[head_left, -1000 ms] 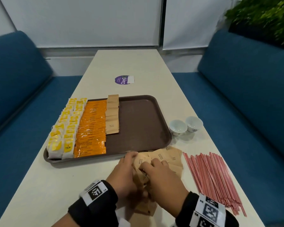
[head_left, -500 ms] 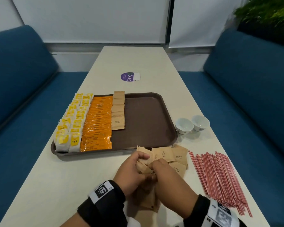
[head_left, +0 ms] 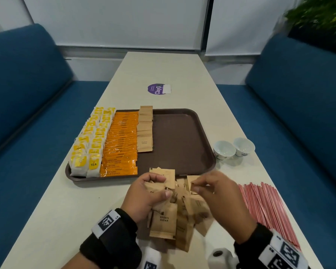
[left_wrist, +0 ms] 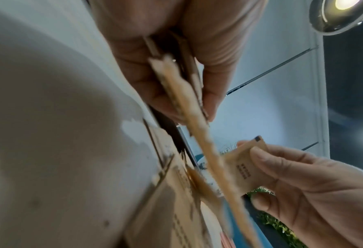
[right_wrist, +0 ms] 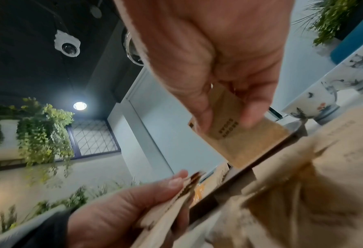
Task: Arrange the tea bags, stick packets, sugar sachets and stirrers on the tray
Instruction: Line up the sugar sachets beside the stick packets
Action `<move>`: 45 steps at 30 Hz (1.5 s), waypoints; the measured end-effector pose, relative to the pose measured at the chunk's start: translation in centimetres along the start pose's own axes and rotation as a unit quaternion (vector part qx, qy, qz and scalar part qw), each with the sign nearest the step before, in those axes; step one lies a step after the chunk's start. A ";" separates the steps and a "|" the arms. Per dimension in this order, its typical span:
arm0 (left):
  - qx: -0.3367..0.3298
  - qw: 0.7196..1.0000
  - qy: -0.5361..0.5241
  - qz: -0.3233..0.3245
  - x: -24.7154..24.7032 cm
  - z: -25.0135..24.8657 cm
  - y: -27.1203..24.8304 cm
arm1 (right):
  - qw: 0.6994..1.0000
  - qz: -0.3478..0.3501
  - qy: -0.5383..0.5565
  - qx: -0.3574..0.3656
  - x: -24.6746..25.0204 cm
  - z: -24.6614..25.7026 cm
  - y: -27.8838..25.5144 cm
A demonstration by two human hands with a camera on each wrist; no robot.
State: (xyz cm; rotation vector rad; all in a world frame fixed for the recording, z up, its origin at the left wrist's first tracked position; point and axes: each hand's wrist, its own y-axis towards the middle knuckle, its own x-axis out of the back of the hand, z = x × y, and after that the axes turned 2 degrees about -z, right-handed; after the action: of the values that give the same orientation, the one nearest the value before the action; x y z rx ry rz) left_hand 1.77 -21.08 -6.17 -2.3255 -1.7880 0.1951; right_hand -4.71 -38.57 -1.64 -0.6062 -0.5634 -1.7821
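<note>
- Left hand (head_left: 145,193): clutching a fanned sheaf of sugar sachets (head_left: 163,220), long edges pointing toward tray (head_left: 182,136).
- Right hand (head_left: 219,199): pinching one sachet (left_wrist: 243,169), just right of sheaf.
- Sachet row (head_left: 145,131): on tray, ahead-left of both hands; left hand nearer.
- Stirrers (head_left: 264,208): untouched, right of right hand.

A long pale bench (head_left: 66,210) carries a brown tray (head_left: 182,148) at its middle. Right of the tray stand two small white cups (head_left: 234,149). Near the tray's front right corner lie red stirrers (head_left: 266,206); before its front edge, loose brown sugar sachets (head_left: 164,222). Beyond the tray sits a purple sticker (head_left: 155,89).
</note>
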 end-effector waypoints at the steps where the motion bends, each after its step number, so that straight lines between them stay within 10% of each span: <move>1: 0.004 1.000 -0.015 -0.005 0.3 -0.2 0.0 | 0.999 -0.031 0.027 0.007 0.3 0.3 0.3; 10: 0.061 0.986 -0.149 0.040 0.9 -2.8 0.5 | 0.941 0.003 0.339 0.023 0.8 3.3 2.0; 24: 0.063 0.978 -0.194 0.051 0.7 -3.2 -0.1 | 0.962 0.139 0.199 0.126 -0.6 1.1 0.3; 29: 0.023 0.987 -0.155 0.026 1.1 -3.5 0.2 | 0.915 0.150 0.373 -0.036 0.3 1.8 0.6; 33: 0.006 0.990 -0.142 0.007 1.3 -3.5 0.2 | 0.929 0.195 0.275 -0.155 0.2 2.8 2.2; 45: 0.062 0.986 -0.142 -0.057 5.2 -1.5 0.2 | 0.968 0.153 0.080 -0.179 -5.3 5.5 14.3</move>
State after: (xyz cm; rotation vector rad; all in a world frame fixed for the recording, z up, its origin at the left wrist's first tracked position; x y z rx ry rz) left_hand 3.64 -16.27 -4.68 -2.1903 -1.9663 0.6290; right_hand 10.98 -35.09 0.16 -0.7432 -0.0271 -1.6264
